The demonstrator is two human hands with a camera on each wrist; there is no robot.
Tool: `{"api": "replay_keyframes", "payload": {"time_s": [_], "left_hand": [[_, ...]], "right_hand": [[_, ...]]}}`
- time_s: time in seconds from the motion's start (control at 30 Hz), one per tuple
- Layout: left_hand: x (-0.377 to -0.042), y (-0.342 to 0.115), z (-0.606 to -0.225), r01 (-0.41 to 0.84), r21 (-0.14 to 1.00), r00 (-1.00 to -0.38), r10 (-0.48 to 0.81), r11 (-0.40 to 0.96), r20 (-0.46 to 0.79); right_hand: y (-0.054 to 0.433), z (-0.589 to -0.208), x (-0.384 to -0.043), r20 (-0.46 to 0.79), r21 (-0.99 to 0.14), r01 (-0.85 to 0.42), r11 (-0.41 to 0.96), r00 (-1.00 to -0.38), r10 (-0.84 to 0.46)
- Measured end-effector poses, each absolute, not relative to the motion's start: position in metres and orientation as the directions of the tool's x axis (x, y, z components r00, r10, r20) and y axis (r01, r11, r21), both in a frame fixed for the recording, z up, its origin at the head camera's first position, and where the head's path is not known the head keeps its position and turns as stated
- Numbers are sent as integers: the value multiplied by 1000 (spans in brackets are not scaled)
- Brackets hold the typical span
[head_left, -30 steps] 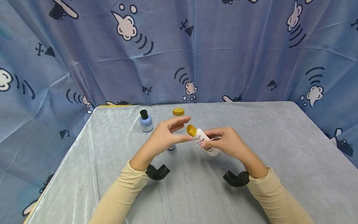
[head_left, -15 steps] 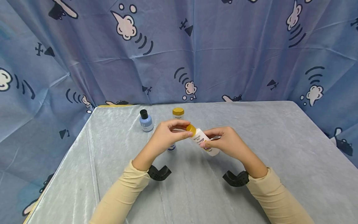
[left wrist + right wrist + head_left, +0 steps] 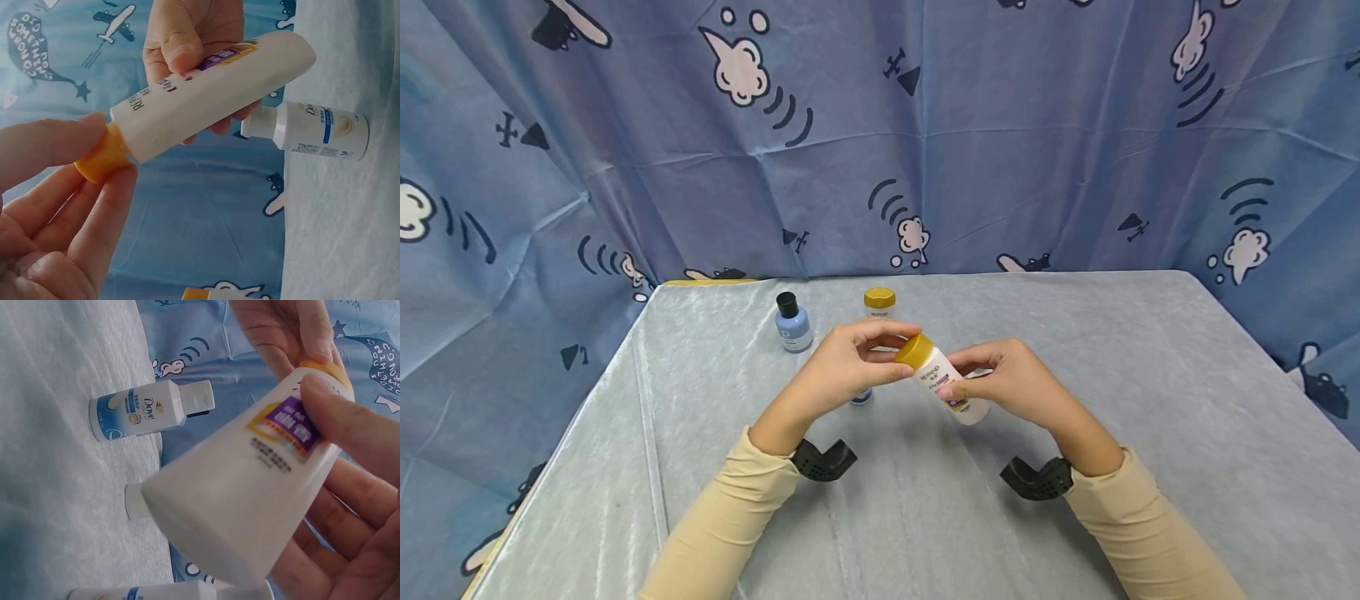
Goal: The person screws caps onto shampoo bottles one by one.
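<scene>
My right hand (image 3: 1011, 379) grips a white shampoo bottle (image 3: 942, 377), tilted with its yellow cap (image 3: 913, 352) up and to the left. With thumb and fingertips, my left hand (image 3: 842, 367) pinches that cap. Seen from the left wrist, the thumb lies on one side of the cap and fingers on the other; the cap sits at the bottle's neck. In the right wrist view my right thumb (image 3: 350, 431) presses near the purple label. A white and blue bottle (image 3: 861, 397) stands mostly hidden behind my left hand.
A blue bottle with a black cap (image 3: 793, 327) stands at the back left of the cloth-covered table (image 3: 1097, 350). Beside it, farther right, is another yellow-capped bottle (image 3: 880, 302), partly covered by my left hand. A patterned blue curtain (image 3: 1000, 167) hangs behind.
My left thumb and fingers, spread apart one second ago, have closed onto the yellow cap. The white bottle has turned and shifted slightly in my right hand.
</scene>
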State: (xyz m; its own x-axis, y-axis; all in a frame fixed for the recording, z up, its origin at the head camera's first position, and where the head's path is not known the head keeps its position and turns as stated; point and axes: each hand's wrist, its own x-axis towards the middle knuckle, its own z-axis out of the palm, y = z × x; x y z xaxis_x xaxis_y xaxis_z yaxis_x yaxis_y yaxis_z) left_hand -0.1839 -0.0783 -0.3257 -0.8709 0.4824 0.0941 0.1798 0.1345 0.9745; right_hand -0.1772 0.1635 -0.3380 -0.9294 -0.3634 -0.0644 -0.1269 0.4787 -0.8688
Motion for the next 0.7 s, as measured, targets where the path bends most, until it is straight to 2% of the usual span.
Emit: {"api": "replay_keyframes", "payload": {"time_s": [0.23, 0.4, 0.57, 0.7], "left_hand": [[-184, -78, -326, 219, 969, -849, 511, 115, 131], [-184, -80, -325, 189, 976, -874, 471, 109, 117], [-186, -82, -325, 141, 977, -911, 407, 159, 65], [-187, -81, -326, 177, 961, -909, 410, 211, 78]], "right_hand": [[164, -339, -178, -63, -866, -134, 481, -927, -371], [163, -339, -178, -64, -859, -134, 494, -930, -363], [164, -340, -178, -56, -854, -140, 500, -933, -356], [164, -340, -178, -54, -859, -142, 493, -930, -362]]}}
